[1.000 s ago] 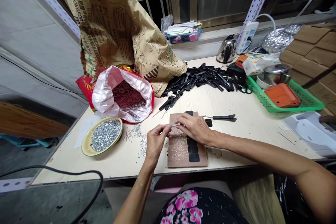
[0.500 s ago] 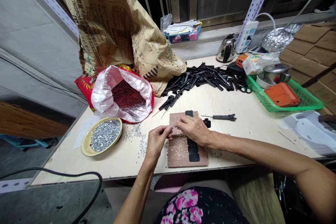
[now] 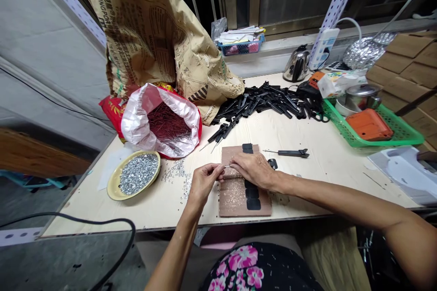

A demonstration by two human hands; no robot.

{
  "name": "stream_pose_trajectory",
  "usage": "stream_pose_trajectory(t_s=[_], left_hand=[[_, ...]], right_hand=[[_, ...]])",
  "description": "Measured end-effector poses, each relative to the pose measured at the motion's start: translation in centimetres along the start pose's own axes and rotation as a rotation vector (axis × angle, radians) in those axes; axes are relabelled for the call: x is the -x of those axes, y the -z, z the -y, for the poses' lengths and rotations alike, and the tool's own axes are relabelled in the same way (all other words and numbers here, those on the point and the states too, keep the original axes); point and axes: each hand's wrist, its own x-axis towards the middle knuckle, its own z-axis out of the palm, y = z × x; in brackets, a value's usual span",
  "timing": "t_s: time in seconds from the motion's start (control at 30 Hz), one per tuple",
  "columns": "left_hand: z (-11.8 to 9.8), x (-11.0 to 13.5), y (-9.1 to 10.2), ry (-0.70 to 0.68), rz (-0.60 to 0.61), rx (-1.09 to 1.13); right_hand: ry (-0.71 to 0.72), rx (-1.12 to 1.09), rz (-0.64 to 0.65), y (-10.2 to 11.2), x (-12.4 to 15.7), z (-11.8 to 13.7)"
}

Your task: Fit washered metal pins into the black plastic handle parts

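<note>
Above the far left part of a brown board set close to the bench's near edge, a worker's left hand and right hand meet at a thin metal piece, the left pinching one end between thumb and fingertips, the right's fingertips apparently closed on the other. The work looks to be mid-piece, with plenty left: small metal parts fill a yellow plate by the bench's left edge, dark red rods crowd an open bag behind it, and black parts lie heaped toward the far edge. One black-handled piece, a thin rod at its end, lies alone right of the board; whether it is finished cannot be told. Dark pads line the board's right side, and pale crumbs dot its surface. A large paper sack slumps at the far left corner; a kettle stands at the far edge beneath the window, and a green basket sits toward the right, beside stacked cardboard.
</note>
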Motion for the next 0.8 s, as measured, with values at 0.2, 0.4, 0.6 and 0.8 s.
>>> stream_pose_trajectory(t_s=[0.2, 0.4, 0.6, 0.8], left_hand=[[0.7, -0.3, 0.2, 0.075, 0.102, 0.041], [1.3, -0.1, -0.5, -0.121, -0.06, -0.172], [4.3, 0.9, -2.4, -0.345, -0.015, -0.642], [6.7, 1.1, -3.4, -0.395, 0.045, -0.758]], right_hand=[[0.009, -0.149, 0.086, 0.4, 0.4, -0.5], [-0.172, -0.117, 0.009, 0.9, 1.9, -4.6], [-0.13, 0.139, -0.047, 0.4, 1.3, -9.2], [0.177, 0.102, 0.059, -1.3, 4.8, -7.2]])
